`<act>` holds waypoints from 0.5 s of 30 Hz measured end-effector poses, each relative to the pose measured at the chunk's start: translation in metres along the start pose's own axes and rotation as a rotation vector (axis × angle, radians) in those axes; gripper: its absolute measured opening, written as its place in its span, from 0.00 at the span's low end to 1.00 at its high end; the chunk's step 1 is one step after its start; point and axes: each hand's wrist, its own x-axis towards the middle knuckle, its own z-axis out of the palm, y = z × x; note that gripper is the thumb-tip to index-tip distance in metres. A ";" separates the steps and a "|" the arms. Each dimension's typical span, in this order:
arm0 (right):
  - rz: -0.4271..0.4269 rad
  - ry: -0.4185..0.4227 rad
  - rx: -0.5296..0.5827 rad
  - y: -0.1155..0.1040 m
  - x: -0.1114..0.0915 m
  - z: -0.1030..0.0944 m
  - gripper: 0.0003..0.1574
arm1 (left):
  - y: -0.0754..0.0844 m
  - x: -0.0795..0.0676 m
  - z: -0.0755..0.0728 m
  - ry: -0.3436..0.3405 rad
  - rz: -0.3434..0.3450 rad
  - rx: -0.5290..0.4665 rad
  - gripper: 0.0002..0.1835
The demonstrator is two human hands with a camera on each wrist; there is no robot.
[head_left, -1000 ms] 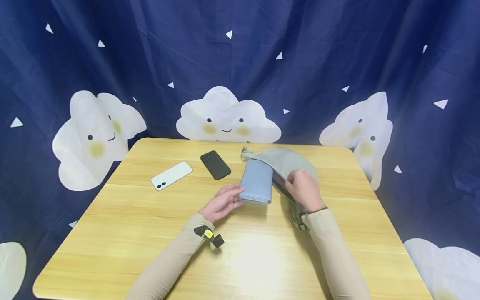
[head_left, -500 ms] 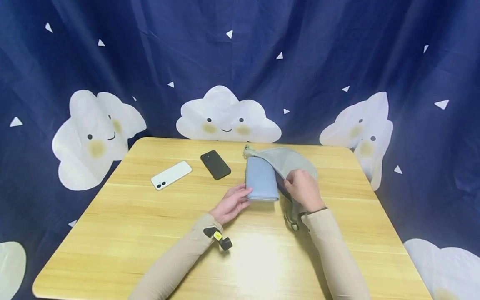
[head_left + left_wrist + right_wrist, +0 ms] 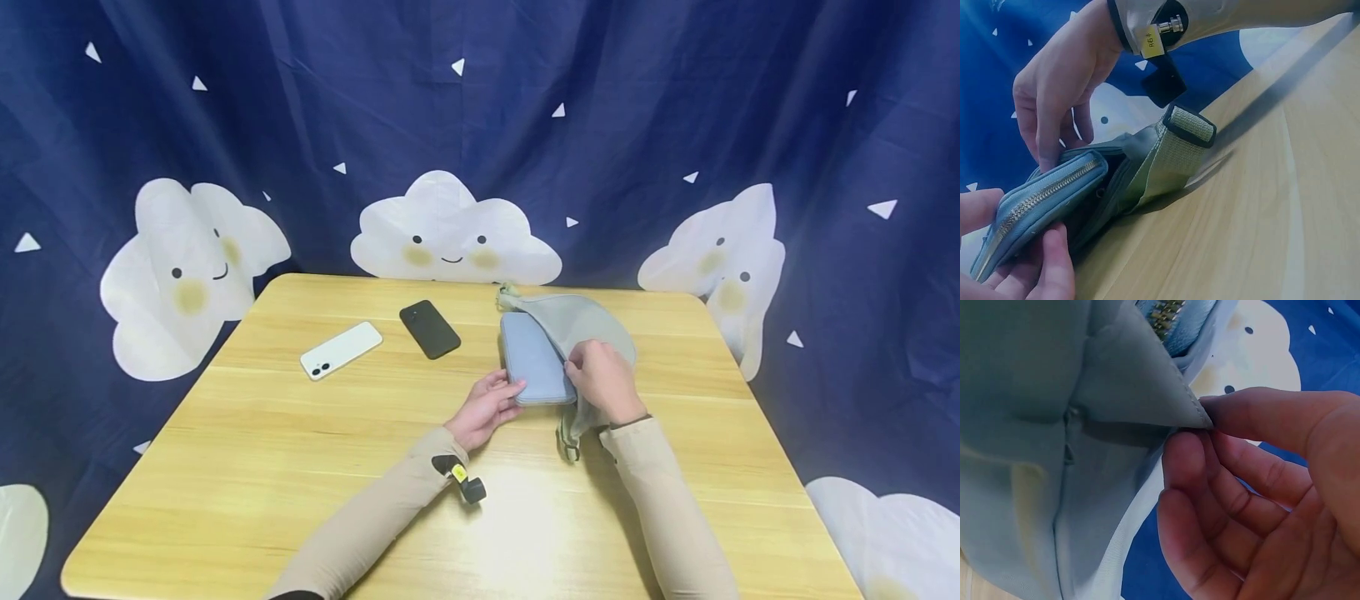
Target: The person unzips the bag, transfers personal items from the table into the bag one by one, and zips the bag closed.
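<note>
My left hand [image 3: 486, 410] grips a light blue zip wallet [image 3: 536, 362] by its near left corner, thumb on top and fingers beneath. In the left wrist view the wallet's brass zipper [image 3: 1041, 197] faces the camera, and its far part sits in the mouth of a grey-green bag [image 3: 1113, 187]. My right hand [image 3: 606, 379] pinches the upper edge of the bag [image 3: 588, 321] and lifts it. The right wrist view shows thumb and fingertips on a stitched corner of the bag's fabric [image 3: 1166, 394], with the wallet's zipper [image 3: 1166, 315] inside the opening.
A black phone [image 3: 430, 329] and a white phone [image 3: 341, 351] lie on the wooden table [image 3: 247, 467], left of the bag. The bag's strap with its buckle [image 3: 1190, 127] hangs toward the near side. A blue cloud-print curtain [image 3: 465, 100] stands behind the table.
My left hand has moved right with the wallet, bringing it from beside the bag into its opening. The right hand keeps its pinch on the bag's edge. Both phones stay put.
</note>
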 end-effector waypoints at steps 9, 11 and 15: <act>-0.022 -0.008 0.026 -0.002 0.000 -0.001 0.06 | -0.001 0.003 0.008 0.034 0.040 -0.010 0.32; -0.023 -0.010 0.031 -0.002 0.000 -0.001 0.05 | -0.002 0.004 0.009 0.031 0.042 -0.009 0.32; -0.019 -0.014 0.029 -0.002 -0.001 -0.001 0.05 | -0.002 0.004 0.011 0.027 0.030 -0.019 0.33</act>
